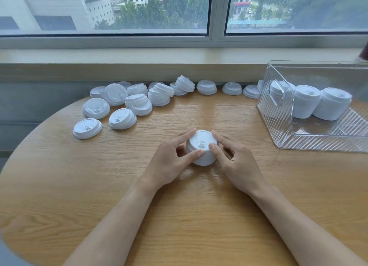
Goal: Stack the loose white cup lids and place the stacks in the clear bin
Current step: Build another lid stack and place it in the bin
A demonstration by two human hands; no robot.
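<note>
A short stack of white cup lids (202,146) stands on the wooden table in front of me. My left hand (171,162) grips its left side between thumb and fingers. My right hand (233,160) grips its right side the same way. Several loose white lids (121,118) lie scattered and partly piled at the table's far left and along its back edge. The clear bin (282,126) stands at the right with three lid stacks (306,103) inside, near its back.
A window sill and a grey ledge run behind the round table (179,216). The bin has a ribbed wall and a handle cut-out facing me. Bare wood lies between the stack and the bin.
</note>
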